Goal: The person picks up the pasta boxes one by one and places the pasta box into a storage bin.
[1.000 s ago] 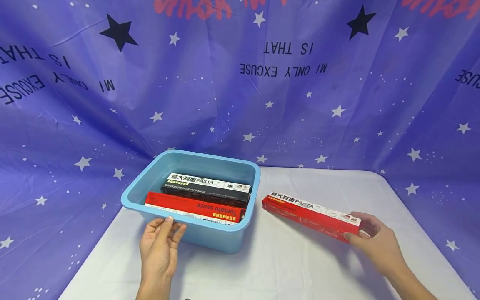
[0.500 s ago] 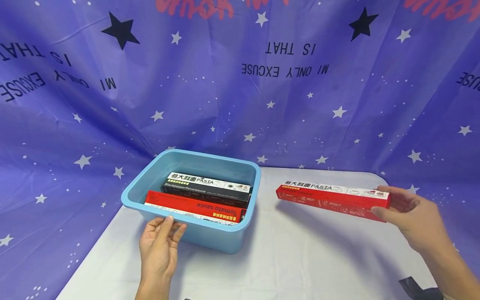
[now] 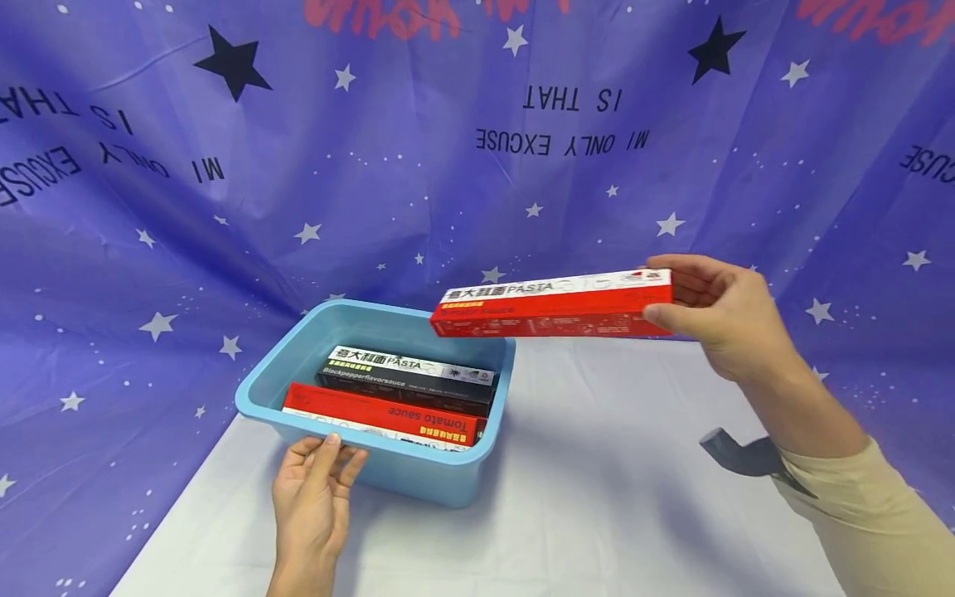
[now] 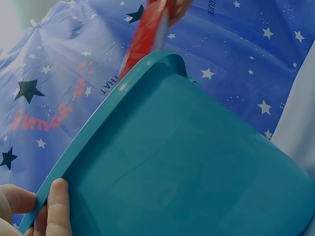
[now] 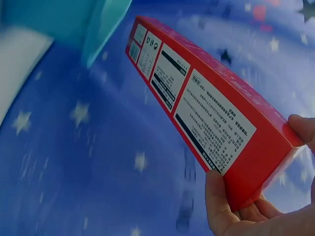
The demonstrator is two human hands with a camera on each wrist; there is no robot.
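Note:
In the head view my right hand [image 3: 716, 315] grips the right end of a red and white pasta box [image 3: 552, 307], thumb on the near side. The box is held up in the air, its left end overlapping the back right corner of a blue plastic basin [image 3: 470, 485]. My left hand [image 3: 313, 497] pinches the basin's front rim, also seen in the left wrist view, where the fingers [image 4: 59, 206] lie against its outer wall. Inside the basin lie a black pasta box [image 3: 406, 381] and a red tomato sauce pasta box [image 3: 380, 412]. The right wrist view shows the held box's printed underside.
The basin stands on a table with a white cloth [image 3: 582, 497]. Behind it hangs a purple curtain [image 3: 418, 166] with stars and lettering. A dark grey strap-like piece [image 3: 739, 454] shows beside my right forearm.
My right hand has lifted the red pasta box off the table area, first rightward and up, then left to the basin's back right corner. The left hand stays on the rim.

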